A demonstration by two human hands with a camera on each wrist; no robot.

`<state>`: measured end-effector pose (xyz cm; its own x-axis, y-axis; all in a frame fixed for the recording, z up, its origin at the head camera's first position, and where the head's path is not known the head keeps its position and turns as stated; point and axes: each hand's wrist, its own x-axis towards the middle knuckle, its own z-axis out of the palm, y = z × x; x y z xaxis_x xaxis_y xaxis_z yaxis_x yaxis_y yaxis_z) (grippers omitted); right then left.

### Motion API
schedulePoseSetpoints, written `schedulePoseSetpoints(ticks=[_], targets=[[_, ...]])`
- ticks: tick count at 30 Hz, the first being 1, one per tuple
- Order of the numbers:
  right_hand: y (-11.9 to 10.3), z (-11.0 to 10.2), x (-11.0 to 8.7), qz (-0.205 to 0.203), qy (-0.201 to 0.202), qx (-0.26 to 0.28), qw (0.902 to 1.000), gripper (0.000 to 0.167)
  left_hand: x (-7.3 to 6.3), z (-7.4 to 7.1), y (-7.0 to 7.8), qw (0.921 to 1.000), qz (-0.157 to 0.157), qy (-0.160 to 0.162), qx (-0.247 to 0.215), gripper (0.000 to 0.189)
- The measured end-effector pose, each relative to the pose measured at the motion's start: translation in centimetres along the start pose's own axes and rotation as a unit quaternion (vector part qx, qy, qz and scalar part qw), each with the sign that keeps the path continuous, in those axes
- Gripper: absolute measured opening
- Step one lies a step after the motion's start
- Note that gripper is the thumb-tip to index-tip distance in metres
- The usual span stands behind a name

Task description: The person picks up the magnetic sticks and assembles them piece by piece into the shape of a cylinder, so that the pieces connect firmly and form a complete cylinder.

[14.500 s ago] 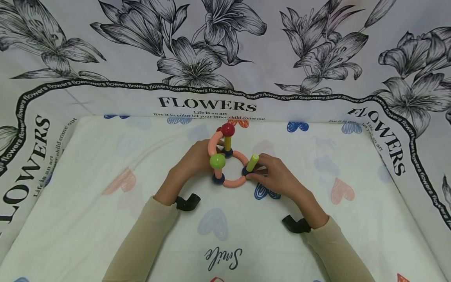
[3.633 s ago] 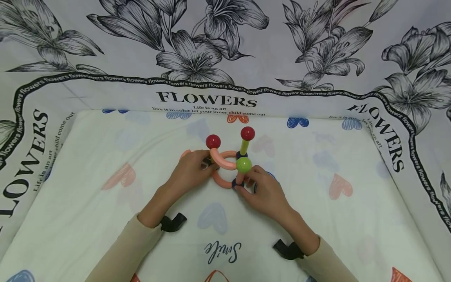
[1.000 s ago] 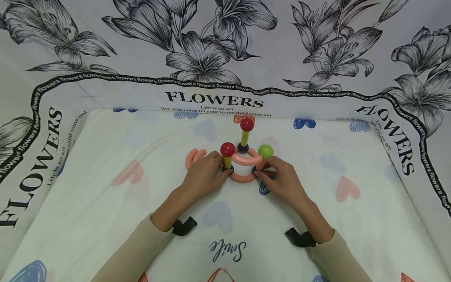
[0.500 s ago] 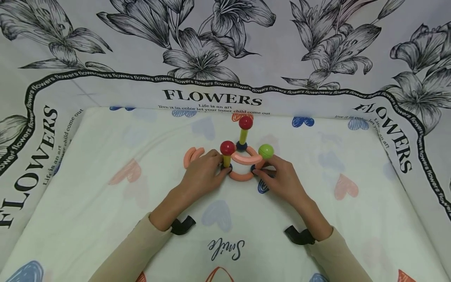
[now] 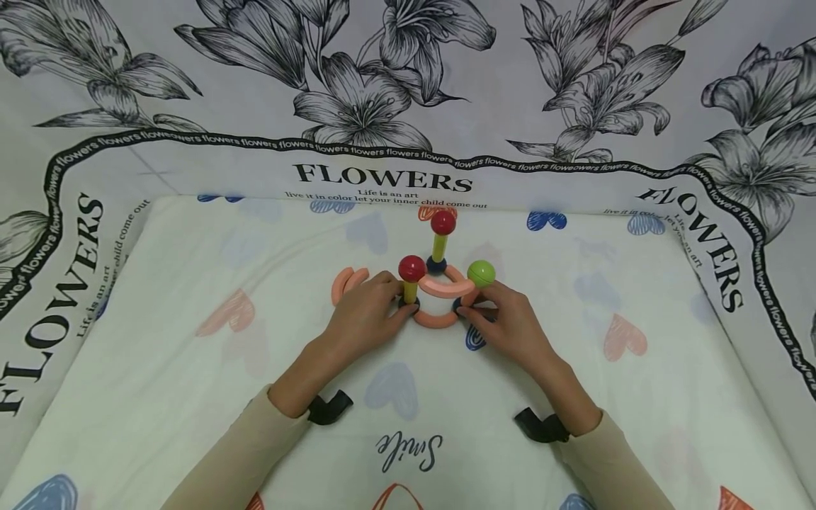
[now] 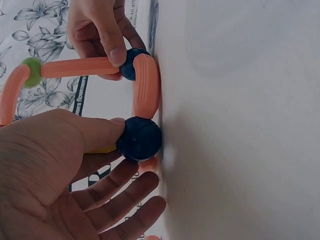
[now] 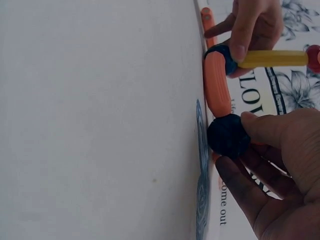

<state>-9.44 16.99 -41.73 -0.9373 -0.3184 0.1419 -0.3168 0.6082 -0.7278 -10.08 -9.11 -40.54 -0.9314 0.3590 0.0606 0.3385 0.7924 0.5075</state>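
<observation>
A magnetic rod-and-ball toy stands on the cloth. Its base ring joins curved orange rods [image 5: 435, 321] with dark blue balls. Two yellow rods [image 5: 440, 248] rise upright, topped by a rear red ball [image 5: 443, 222] and a front red ball [image 5: 411, 268]. At the right a green ball [image 5: 481, 273] tops an orange rod, and a curved orange rod [image 5: 446, 287] spans between it and the front red ball. My left hand [image 5: 366, 308] pinches the left dark blue ball [image 6: 140, 139] between thumb and fingers. My right hand [image 5: 506, 319] pinches the right dark blue ball [image 7: 229, 135].
Two loose curved orange rods [image 5: 342, 285] lie left of the toy, partly behind the left hand. A white cloth [image 5: 287, 262] with hearts covers the table. Flower-printed cloth [image 5: 548, 120] forms the backdrop. Black pieces [image 5: 330, 407] sit at both wrists.
Since the oldest frame, a red ball has been added on a bare yellow-green rod. The toy has been turned, bringing the green ball to the right. Over the last half second the hands hold still.
</observation>
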Motion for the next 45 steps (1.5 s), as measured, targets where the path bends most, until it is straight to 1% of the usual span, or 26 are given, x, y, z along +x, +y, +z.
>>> schedulePoseSetpoints(ticks=[6,11,13,19,23,27,32,34,36,41,45], targets=[[0.1,-0.3,-0.1,0.008,0.000,-0.001,1.0000,0.021,0.1,0.2,0.2,1.0000,0.003,0.003,-0.002,0.026],[0.2,-0.3,-0.2,0.006,-0.002,0.003,1.0000,0.024,0.2,0.2,0.4,0.9998,-0.016,0.001,-0.011,0.026],[0.2,-0.4,-0.2,0.003,-0.001,0.002,1.0000,0.024,0.2,0.0,0.5,0.9996,-0.021,0.001,-0.016,0.028],[0.3,-0.3,0.1,-0.002,0.002,0.003,1.0000,0.022,0.0,-0.7,0.4,0.9996,-0.017,-0.010,-0.021,0.037],[0.2,-0.2,0.4,-0.006,-0.002,0.007,1.0000,0.023,-0.3,-1.7,-0.3,0.9990,-0.032,-0.013,-0.029,0.039],[-0.1,-0.3,0.5,-0.003,0.000,0.004,1.0000,0.024,-0.5,-3.1,-1.0,0.9980,-0.049,-0.005,-0.038,0.041],[0.1,-0.4,0.5,-0.007,0.000,0.003,1.0000,0.024,-0.7,-4.5,-2.2,0.9965,-0.051,0.035,-0.056,0.035],[0.2,-0.4,0.4,-0.007,0.003,0.003,1.0000,0.024,-0.9,-4.8,-2.8,0.9954,-0.051,0.046,-0.066,0.032],[0.3,-0.3,0.2,-0.006,0.004,0.004,1.0000,0.024,-1.1,-5.0,-3.4,0.9943,-0.059,0.052,-0.073,0.032],[0.5,0.1,-0.1,-0.007,-0.007,0.011,0.9999,0.021,-1.6,-5.7,-4.6,0.9903,-0.104,0.046,-0.080,0.036],[0.6,0.0,-0.1,-0.009,-0.007,0.010,0.9999,0.020,-1.7,-6.3,-5.2,0.9881,-0.131,0.020,-0.078,0.046]])
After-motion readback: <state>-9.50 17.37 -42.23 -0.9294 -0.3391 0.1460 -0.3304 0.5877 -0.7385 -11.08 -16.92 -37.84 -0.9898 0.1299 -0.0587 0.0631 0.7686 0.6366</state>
